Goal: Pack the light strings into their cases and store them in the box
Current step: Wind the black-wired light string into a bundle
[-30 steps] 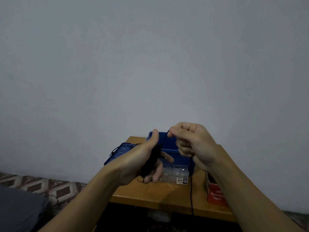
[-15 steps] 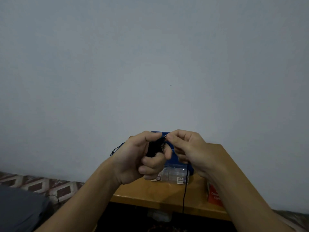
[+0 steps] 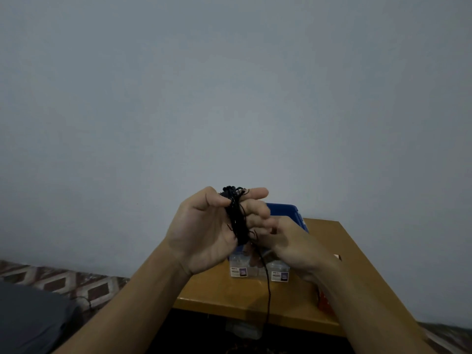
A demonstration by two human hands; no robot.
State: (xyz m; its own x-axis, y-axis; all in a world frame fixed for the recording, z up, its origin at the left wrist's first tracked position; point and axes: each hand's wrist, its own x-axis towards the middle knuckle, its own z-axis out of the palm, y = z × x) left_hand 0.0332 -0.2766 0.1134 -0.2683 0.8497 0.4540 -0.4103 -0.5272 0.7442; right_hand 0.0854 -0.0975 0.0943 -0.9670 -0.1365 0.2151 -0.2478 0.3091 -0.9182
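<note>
Wooden table (image 3: 342, 244) — left hand (image 3: 204, 233) grips bundled light string (image 3: 236, 221) (right hand (image 3: 291, 246) blurred).

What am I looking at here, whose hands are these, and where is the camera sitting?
There is no machine here: these are a person's two bare hands. The single picture comes from a camera worn on the person's head, looking forward and down.

The left hand has a black bundle of string in its grip, with the thumb pressed on it. A loose cord hangs from the bundle past the table edge. The right hand is beside that cord, but it is too blurred to tell whether it pinches it.

Below is a wooden table with a clear case, a second case and a blue box behind them. Something red at the right is mostly hidden.
</note>
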